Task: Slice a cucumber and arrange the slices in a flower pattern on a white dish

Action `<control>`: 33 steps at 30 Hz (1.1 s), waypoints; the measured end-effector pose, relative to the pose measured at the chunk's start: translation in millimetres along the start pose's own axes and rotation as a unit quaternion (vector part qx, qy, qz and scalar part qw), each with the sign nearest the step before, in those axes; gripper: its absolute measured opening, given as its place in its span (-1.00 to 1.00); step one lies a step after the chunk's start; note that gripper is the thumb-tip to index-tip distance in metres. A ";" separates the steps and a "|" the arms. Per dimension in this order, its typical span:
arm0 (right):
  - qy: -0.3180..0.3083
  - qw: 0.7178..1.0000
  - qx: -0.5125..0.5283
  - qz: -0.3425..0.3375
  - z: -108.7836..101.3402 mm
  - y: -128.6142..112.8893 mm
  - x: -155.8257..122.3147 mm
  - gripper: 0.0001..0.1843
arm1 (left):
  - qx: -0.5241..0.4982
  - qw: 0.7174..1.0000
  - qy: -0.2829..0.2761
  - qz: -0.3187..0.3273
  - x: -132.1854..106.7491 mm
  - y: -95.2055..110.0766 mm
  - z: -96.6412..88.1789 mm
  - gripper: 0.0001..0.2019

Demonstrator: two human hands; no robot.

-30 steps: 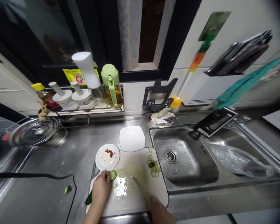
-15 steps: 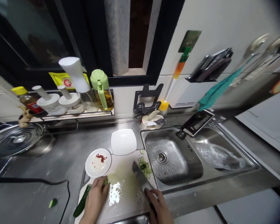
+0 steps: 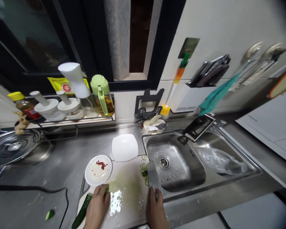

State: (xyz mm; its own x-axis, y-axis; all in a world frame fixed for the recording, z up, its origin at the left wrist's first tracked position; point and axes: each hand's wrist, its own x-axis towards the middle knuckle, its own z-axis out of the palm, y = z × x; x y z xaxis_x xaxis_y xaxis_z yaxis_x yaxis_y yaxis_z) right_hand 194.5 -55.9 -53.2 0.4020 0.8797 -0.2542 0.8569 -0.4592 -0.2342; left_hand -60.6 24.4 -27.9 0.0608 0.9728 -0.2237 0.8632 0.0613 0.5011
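My right hand (image 3: pixel 156 205) grips a knife (image 3: pixel 153 175), its broad blade at the right edge of the white cutting board (image 3: pixel 127 181), close to the sink. Thin cucumber slices (image 3: pixel 143 170) lie just left of the blade, which covers part of them. On the board's left side my left hand (image 3: pixel 98 203) has its fingers closed round a small piece of cucumber (image 3: pixel 106 190), mostly hidden. Beside that hand lies a longer dark green cucumber (image 3: pixel 83 210).
A white plate with chopped red bits (image 3: pixel 98 181) overlaps the board's far left corner. Behind the board is a square white plate (image 3: pixel 124 149). To the right sits a steel sink (image 3: pixel 178 168); a cucumber end (image 3: pixel 50 214) lies on the counter at left.
My right hand has carried the knife rightward, from above the board to its right edge by the slices. The left hand stays in about the same place. The view has shifted slightly.
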 end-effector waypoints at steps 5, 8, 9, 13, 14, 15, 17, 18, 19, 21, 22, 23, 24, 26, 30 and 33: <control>-0.050 0.994 -0.081 -0.045 -9.4 -8.3 2.2 -0.36 | 0.004 1.000 -0.007 0.000 0.6 1.6 -1.5 -0.68; -0.027 0.995 -0.086 -0.044 -2.7 -5.3 3.4 -0.37 | 0.010 1.000 -0.015 -0.009 1.5 5.6 -4.6 -0.69; -0.016 0.995 -0.084 -0.047 0.8 -2.8 3.4 -0.38 | 0.011 1.000 -0.019 -0.013 1.8 7.3 -5.9 -0.69; 0.031 0.994 -0.050 -0.096 7.1 8.5 5.4 -0.48 | 0.011 0.999 -0.031 -0.032 2.3 14.2 -11.1 -0.68; 0.042 0.993 -0.042 -0.101 4.4 9.9 7.8 -0.51 | 0.008 0.999 -0.031 -0.035 3.1 16.3 -12.4 -0.67; 0.046 0.992 -0.034 -0.109 -0.5 9.8 11.7 -0.53 | 0.004 0.999 -0.030 -0.036 4.7 18.8 -13.7 -0.66; 0.033 0.991 -0.013 -0.129 -16.8 4.1 24.8 -0.56 | -0.009 0.999 -0.021 -0.032 12.2 26.1 -17.0 -0.64; 0.017 0.990 -0.006 -0.138 -27.7 -2.0 34.3 -0.57 | -0.015 1.000 -0.014 -0.024 18.8 31.2 -19.1 -0.63; 0.009 0.991 -0.001 -0.134 -39.6 -10.3 45.7 -0.58 | -0.017 1.000 -0.006 -0.017 27.6 37.4 -21.5 -0.62; -0.007 0.992 -0.001 -0.130 -63.6 -32.1 73.1 -0.56 | -0.002 1.000 0.023 0.011 51.4 52.5 -27.0 -0.62; -0.012 0.993 -0.004 -0.120 -74.2 -44.5 88.2 -0.56 | 0.013 0.999 0.039 0.019 65.6 61.0 -29.7 -0.63; -0.016 0.994 -0.008 -0.108 -83.0 -57.2 103.7 -0.57 | 0.032 0.998 0.048 0.015 80.4 69.5 -32.2 -0.64; -0.029 0.995 -0.012 -0.093 -89.6 -69.5 119.0 -0.58 | 0.054 0.997 0.059 -0.013 95.2 77.6 -34.2 -0.66; -0.036 0.996 -0.011 -0.085 -95.8 -90.5 147.0 -0.59 | 0.097 0.991 0.060 -0.069 122.3 90.9 -36.2 -0.71; -0.046 0.996 -0.013 -0.077 -89.4 -113.8 182.5 -0.58 | 0.117 0.986 0.035 -0.112 156.9 99.2 -31.9 -0.71; -0.055 0.996 -0.013 -0.069 -82.8 -118.0 190.9 -0.59 | 0.112 0.986 0.027 -0.123 167.3 94.7 -26.7 -0.70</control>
State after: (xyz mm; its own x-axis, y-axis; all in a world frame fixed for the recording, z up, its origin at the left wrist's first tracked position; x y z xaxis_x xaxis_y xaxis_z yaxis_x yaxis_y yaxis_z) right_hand 196.9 176.5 3.7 0.2438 0.9148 -0.3221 0.9103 -0.3305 -0.2494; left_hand 18.0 198.9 4.4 -0.1866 0.9455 -0.2669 0.9379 0.2523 0.2382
